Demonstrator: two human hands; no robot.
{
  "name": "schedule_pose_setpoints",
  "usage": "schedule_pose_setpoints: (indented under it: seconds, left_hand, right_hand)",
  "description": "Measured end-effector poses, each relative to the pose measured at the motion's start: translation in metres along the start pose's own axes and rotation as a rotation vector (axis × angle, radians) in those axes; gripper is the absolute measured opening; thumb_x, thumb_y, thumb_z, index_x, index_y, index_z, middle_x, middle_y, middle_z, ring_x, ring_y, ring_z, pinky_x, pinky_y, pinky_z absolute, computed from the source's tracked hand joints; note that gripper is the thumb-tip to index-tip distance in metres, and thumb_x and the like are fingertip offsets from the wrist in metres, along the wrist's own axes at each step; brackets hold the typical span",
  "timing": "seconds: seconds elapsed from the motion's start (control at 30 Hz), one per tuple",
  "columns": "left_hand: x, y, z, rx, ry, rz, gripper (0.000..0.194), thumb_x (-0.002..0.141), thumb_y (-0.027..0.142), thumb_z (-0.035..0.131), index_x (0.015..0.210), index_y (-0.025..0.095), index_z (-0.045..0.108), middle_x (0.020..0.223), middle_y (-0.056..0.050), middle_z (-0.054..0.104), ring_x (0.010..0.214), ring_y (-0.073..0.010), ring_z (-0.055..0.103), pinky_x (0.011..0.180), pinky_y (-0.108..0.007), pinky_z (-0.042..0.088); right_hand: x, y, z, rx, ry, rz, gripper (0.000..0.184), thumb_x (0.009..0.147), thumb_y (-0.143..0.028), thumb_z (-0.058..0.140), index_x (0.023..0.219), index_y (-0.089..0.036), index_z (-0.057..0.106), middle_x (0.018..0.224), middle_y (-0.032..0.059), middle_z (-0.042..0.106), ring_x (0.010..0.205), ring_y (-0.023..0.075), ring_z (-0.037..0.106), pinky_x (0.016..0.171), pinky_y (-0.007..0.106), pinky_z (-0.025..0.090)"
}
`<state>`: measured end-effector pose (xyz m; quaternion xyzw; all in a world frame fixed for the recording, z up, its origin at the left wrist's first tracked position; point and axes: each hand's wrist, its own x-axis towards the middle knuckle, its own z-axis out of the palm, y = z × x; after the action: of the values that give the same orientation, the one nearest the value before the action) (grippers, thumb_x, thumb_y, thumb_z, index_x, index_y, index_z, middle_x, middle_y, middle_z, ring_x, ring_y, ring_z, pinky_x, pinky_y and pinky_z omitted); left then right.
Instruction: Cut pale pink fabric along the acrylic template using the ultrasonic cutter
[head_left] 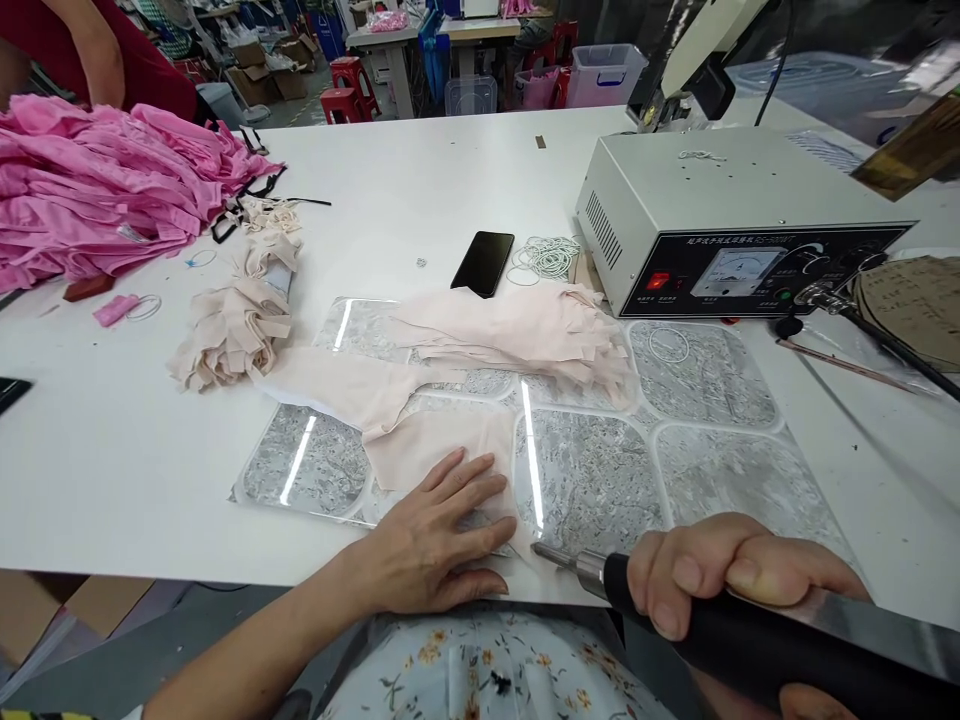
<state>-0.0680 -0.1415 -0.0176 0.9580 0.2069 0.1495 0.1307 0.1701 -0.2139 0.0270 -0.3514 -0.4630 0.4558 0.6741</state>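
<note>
My left hand [442,535] lies open and flat, its fingers spread over a pale pink fabric piece [420,450] on a grey marble-patterned mat [585,460]. My right hand [739,580] is closed around the black body of a handheld ultrasonic welder [630,585]. Its metal tip points left, close to the fabric's lower right corner; whether they touch I cannot tell. The fabric piece joins a longer pale strip [337,380] running to a gathered beige bundle [232,335] on the left. Beyond my left hand, a stack of pale pink pieces [517,330] rests across the mat.
A control box [742,220] with a lit red switch stands at the back right, its cable crossing the table's right side. A phone [484,262] and white cord [547,258] lie behind the stack. Pink garments [112,190] are heaped at left, beside a person in red [142,60].
</note>
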Motion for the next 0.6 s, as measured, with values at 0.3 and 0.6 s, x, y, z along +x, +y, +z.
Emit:
schedule_pose_setpoints:
  seconds: [0.3, 0.6]
  left_hand:
    - [0.000, -0.002, 0.001, -0.003, -0.008, 0.008, 0.040, 0.096, 0.045, 0.055, 0.125, 0.018, 0.057, 0.137, -0.017, 0.050, 0.141, -0.0363, 0.032, 0.112, -0.061, 0.031]
    - [0.003, -0.004, -0.004, 0.052, -0.005, 0.045, 0.039, 0.098, 0.046, 0.051, 0.123, 0.018, 0.058, 0.133, -0.016, 0.054, 0.141, -0.0346, 0.034, 0.114, -0.059, 0.029]
  right_hand:
    - [0.036, 0.015, 0.013, -0.017, 0.090, -0.116, 0.012, 0.086, -0.031, 0.059, 0.098, -0.032, 0.059, 0.087, 0.0017, 0.052, 0.061, 0.0145, 0.052, 0.060, 0.037, 0.052]
    - [0.049, 0.052, 0.011, -0.008, 0.028, -0.266, 0.022, 0.085, -0.024, 0.061, 0.106, -0.026, 0.056, 0.092, 0.0013, 0.056, 0.067, 0.0141, 0.061, 0.063, 0.036, 0.054]
